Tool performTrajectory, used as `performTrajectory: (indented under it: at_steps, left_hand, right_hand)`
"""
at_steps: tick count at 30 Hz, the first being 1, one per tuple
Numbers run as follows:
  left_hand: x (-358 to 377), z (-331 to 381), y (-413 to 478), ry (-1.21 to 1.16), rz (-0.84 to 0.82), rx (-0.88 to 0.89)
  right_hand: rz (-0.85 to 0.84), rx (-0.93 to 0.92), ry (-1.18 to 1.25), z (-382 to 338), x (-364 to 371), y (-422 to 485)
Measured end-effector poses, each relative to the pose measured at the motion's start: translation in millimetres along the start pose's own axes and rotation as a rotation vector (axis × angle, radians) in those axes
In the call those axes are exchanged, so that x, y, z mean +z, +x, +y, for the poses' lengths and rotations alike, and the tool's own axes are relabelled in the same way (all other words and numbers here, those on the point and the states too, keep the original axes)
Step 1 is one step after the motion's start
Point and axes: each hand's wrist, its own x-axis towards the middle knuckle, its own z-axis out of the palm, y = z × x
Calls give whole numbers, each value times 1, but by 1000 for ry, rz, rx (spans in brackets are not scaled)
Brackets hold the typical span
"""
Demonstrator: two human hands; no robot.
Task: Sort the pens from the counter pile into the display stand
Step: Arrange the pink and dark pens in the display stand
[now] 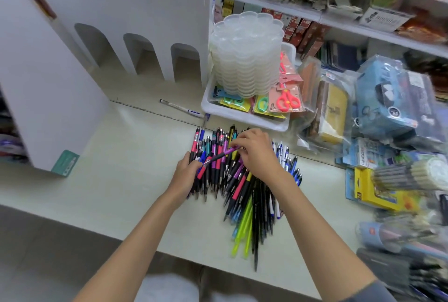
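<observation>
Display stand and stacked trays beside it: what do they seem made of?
The display stand looks like matte white foam board or cardboard: flat panels, cleanly cut arches. The stack of trays is likely glossy translucent plastic: light shows through its scalloped rims.

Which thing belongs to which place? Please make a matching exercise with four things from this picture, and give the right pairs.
Things
1. purple pen
2. white pen
3. red scissors
4. green pens

Places
A. in the white tray
B. alone on the counter, beyond the pile
C. pinched by the right hand
D. at the near end of the pile

Pairs: 1-C, 2-B, 3-A, 4-D
</observation>
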Motion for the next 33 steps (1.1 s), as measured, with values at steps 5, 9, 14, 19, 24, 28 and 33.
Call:
performTrajectory:
  at_steps: [5, 9, 14, 19, 24, 28, 33]
  left_hand:
    - [12, 5, 1, 166, 57, -26]
    - [38, 12, 2, 481, 284, -22]
    - [58, 16, 7, 610, 426, 38]
    - [55, 19, 16, 551, 383, 20]
    - [57, 23, 18, 536, 343, 2]
    - [53, 21, 17, 492, 290, 47]
    - [34, 13, 16, 354, 178, 94]
  right_hand:
    - [53, -8, 236, -14, 10, -1]
    - [248, 257, 312, 1, 13, -17]
    - [217, 279, 271, 8, 30, -31]
    - [125, 223, 150, 10, 48, -42]
    - [130, 219, 115, 10, 48, -43]
    - [124, 234, 126, 9, 48, -44]
    - [129, 249, 138, 9, 50, -45]
